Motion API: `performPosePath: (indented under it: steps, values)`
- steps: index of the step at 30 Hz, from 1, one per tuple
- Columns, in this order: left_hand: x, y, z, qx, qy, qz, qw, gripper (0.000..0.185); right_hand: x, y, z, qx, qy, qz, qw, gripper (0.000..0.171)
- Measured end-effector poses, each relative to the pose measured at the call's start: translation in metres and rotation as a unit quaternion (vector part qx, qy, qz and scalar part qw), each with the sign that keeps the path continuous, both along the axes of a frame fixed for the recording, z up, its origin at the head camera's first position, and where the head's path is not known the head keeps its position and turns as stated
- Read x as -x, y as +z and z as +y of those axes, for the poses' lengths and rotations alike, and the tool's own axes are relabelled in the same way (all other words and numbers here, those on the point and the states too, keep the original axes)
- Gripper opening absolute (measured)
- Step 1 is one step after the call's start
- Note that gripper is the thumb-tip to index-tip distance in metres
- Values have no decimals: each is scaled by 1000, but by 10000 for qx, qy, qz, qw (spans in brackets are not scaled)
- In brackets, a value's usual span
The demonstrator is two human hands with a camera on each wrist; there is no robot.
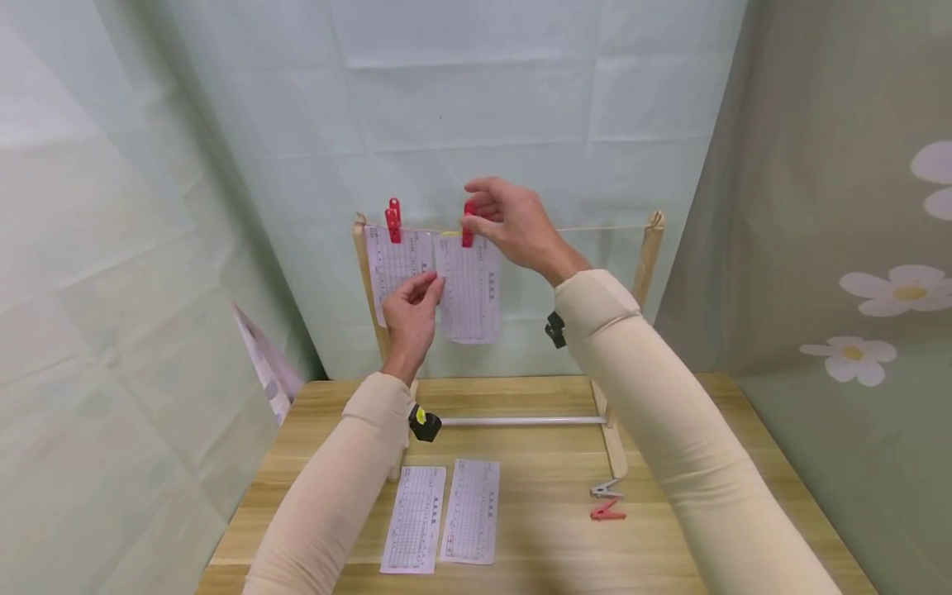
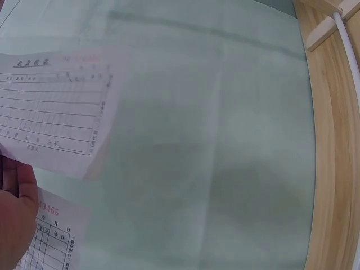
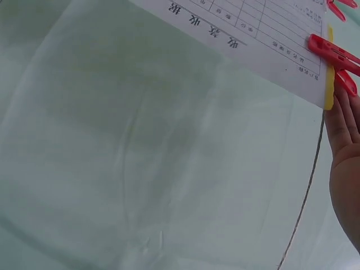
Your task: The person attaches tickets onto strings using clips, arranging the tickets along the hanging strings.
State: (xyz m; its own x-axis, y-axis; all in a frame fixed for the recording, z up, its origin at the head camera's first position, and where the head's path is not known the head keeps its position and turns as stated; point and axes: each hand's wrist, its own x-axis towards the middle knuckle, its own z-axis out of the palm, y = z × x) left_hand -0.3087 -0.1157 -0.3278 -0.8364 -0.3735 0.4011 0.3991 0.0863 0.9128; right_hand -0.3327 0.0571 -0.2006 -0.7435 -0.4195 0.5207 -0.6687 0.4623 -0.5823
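Two printed receipt slips hang from a string: the left slip [image 1: 397, 268] from red clothespins [image 1: 393, 221], and the right slip [image 1: 470, 297] from another red clothespin [image 1: 467, 238]. My right hand [image 1: 516, 219] holds that clothespin at its upper end, thumb in front and fingers behind. In the right wrist view the clothespin [image 3: 329, 50] bites the slip's yellow top edge [image 3: 329, 90], with the right hand [image 3: 349, 163] beside it. Lower down, my left hand [image 1: 412, 318] pinches the right slip's left edge between thumb and fingertips, overlapping the left slip in the head view.
The string runs between two wooden posts [image 1: 649, 260] joined low down by a white rod [image 1: 521, 421]. Two more slips [image 1: 413, 519] [image 1: 470, 512] lie on the wooden table [image 1: 550, 545]. A grey clothespin [image 1: 606, 489] and a red one [image 1: 607, 511] lie at the right.
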Motion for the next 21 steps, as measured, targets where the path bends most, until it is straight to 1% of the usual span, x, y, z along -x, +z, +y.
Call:
performPosePath:
  steps: [6,12,21]
  values:
    - [-1,0,0,77,15,47,10000,24,1,0,0,72,122,143,9998,38]
    - [0,-1,-1,9,20,70,10000,23,2,1,1,212,151,330,9991,24]
    - [1,-2,-1,-79,-162,-39,9998,26,0,-1,0,224,64,214,9995,21]
